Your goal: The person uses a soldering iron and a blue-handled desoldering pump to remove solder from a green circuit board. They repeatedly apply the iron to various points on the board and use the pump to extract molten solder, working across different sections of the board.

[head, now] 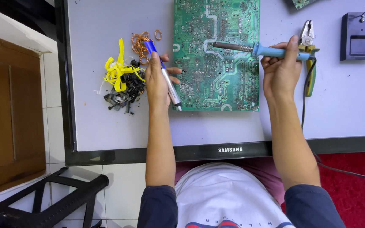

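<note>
My left hand (157, 80) grips a blue and silver desoldering pump (164, 76) at the left edge of a large green circuit board (216, 71), which lies solder side up on a white panel (98, 122). My right hand (280, 71) holds a soldering iron with a blue handle (275, 52). Its dark metal tip (227, 46) points left over the board's upper middle.
Left of the board lies a heap of black parts (125, 95) with yellow tape strips (117, 69) and copper wire coils (140, 44). Pliers with yellow-green handles (308, 55) and a dark iron stand (359, 36) sit at the right. A black frame (51, 202) stands on the tiled floor.
</note>
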